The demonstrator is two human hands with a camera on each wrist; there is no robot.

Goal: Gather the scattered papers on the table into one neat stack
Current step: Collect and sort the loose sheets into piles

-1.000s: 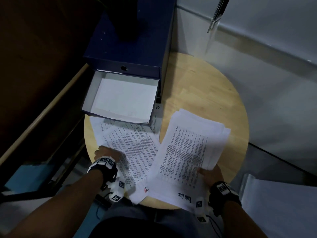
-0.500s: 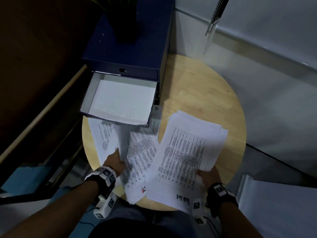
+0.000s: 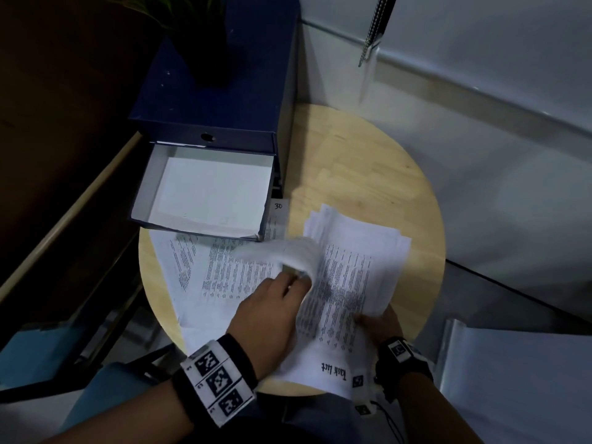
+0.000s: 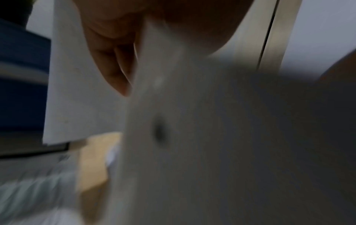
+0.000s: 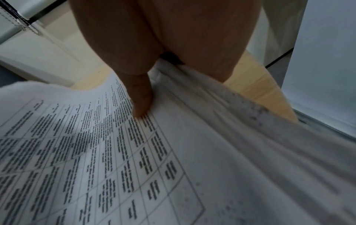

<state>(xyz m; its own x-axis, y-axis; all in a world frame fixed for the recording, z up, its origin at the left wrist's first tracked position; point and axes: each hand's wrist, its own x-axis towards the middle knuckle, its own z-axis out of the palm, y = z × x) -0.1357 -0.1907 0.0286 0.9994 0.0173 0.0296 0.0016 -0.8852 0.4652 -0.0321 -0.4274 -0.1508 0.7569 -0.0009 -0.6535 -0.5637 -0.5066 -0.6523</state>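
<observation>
– Left hand [image 3: 272,312]?
– Pinching a blurred sheet [image 3: 288,251], lifted between both hands.
– Right hand [image 3: 378,325]?
– Gripping the stack [image 3: 352,277], thumb on top. Loose papers [image 3: 221,277] lie on the worktop [image 3: 368,174], left of the left hand.

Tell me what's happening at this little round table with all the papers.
A person is gathering printed sheets into one pile. The left hand pinches a sheet, blurred and lifted off the table, over toward the stack that the right hand grips at its near edge, thumb on top. A few more printed pages lie spread on the left, partly under the open drawer of a blue file box. The stack is fanned out, not yet squared.
</observation>
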